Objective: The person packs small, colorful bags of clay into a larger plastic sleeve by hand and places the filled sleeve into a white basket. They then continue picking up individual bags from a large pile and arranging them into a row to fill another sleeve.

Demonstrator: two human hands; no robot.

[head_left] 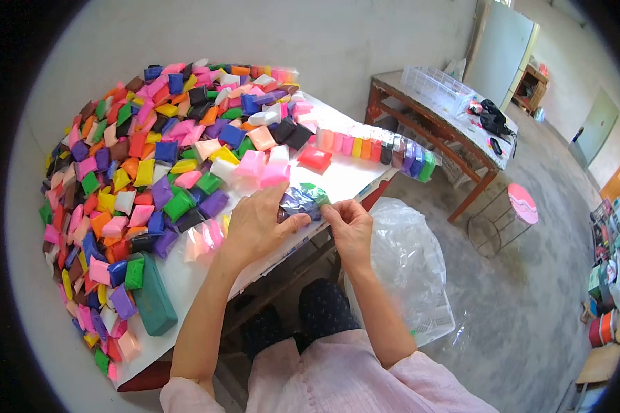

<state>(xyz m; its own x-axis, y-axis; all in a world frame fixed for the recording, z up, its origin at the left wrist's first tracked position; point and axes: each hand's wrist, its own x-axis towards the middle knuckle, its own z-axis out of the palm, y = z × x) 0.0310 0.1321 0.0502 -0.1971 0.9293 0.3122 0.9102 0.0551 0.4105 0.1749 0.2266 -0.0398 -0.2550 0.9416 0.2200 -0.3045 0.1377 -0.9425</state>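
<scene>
My left hand (260,224) is closed over the middle of a clear plastic bag (303,199) filled with a row of small coloured packets. Pink and yellow packets show to the left of that hand; dark, blue and green ones show to its right. At the green end, my right hand (350,230) pinches the bag's edge between thumb and fingers. Just beyond the bag lie loose pink packets (263,167) and a red packet (315,158). The packets look like soft modelling clay in wrappers. My left palm hides the bag's middle.
A large heap of coloured packets (145,172) covers the white table's left and back. A filled bag (365,148) lies near the right edge, a green box (153,296) at front left. Beside me stands a plastic-lined white basket (430,320); farther right is a stool (522,203).
</scene>
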